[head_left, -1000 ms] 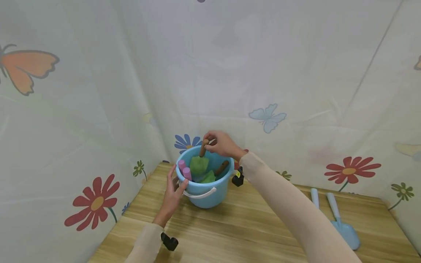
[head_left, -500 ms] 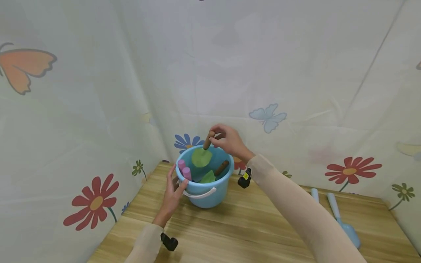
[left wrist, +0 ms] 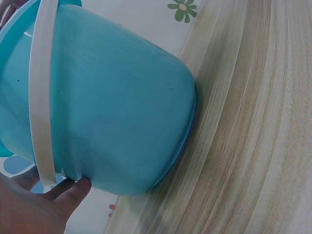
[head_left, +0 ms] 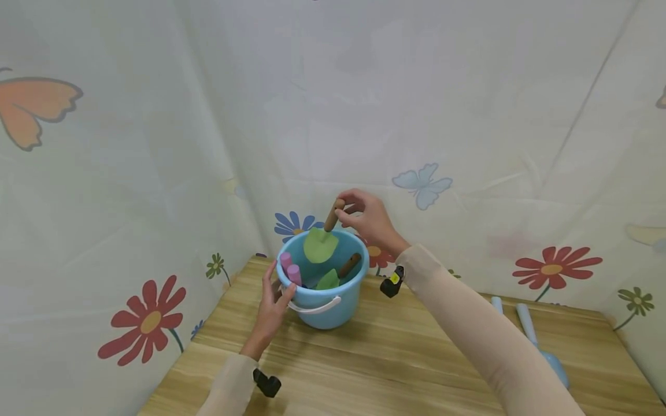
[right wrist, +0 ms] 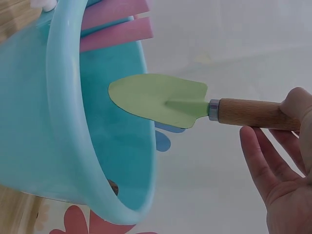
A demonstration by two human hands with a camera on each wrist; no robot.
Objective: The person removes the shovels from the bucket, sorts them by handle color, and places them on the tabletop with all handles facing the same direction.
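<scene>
My right hand [head_left: 372,218] pinches the wooden handle of a small green garden trowel [right wrist: 156,97] above the light blue bucket [head_left: 326,312]. The trowel tilts, its blade pointing down into the bucket's mouth in the head view. My left hand [head_left: 272,312] holds the bucket's left side, thumb at the rim and fingers against the outer wall. Inside the bucket lie a second green tool [head_left: 329,280] with a brown handle and two pink handles [head_left: 294,274] leaning at the left; their lower ends are hidden.
The bucket stands on a wood-grain table [head_left: 364,364], its white carrying handle [head_left: 318,307] hanging down in front. At the right lie a light blue shovel [head_left: 526,323] and another light blue handle [head_left: 497,304], both partly hidden by my right sleeve. A flowered cloth [head_left: 333,115] hangs behind.
My right hand has moved up and to the right, lifting the green trowel from inside the bucket so its blade shows at the rim. The left hand has stayed on the bucket.
</scene>
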